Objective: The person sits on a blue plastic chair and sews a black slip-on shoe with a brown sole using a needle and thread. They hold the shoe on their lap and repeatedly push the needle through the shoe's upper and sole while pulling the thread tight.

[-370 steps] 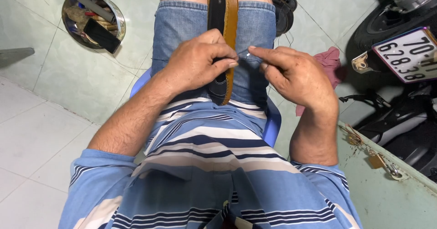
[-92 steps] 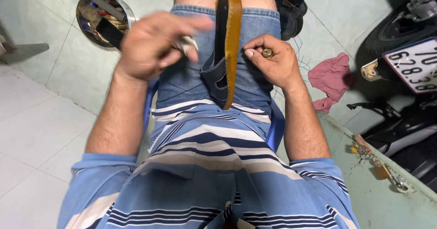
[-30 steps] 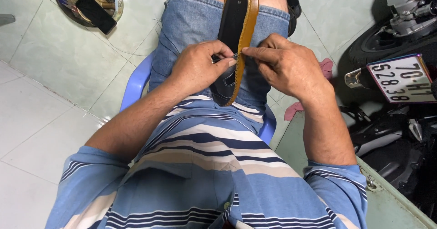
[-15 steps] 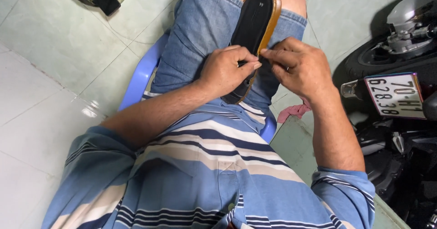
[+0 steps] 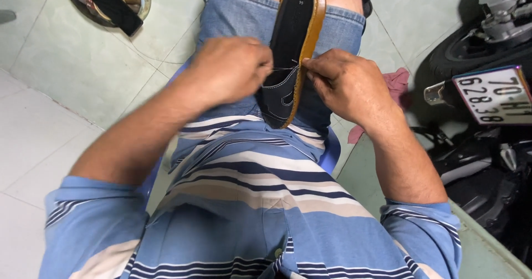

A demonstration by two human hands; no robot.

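A black sandal with a tan sole edge is held upright on its side between the thighs of a seated person, its heel end resting at the lap and its toe end pointing away toward the knees. The left hand is closed against the dark upper side of the sandal, the fingers curled and pinched together on a thin pale thread that is seen stretched across the insole toward the sole edge. The right hand is set against the tan edge from the other side, its fingertips pressed together at the rim where the thread ends; whether a needle is pinched there cannot be told. Denim shorts and a blue striped shirt are worn, and the rim of a blue plastic chair is seen under the legs. On the pale green tiled floor at upper left a round metal bowl is seen, with a black strip lying in it. At the right a parked motorcycle with its plate is seen, and a pink rag lies on the floor just beside the right wrist.
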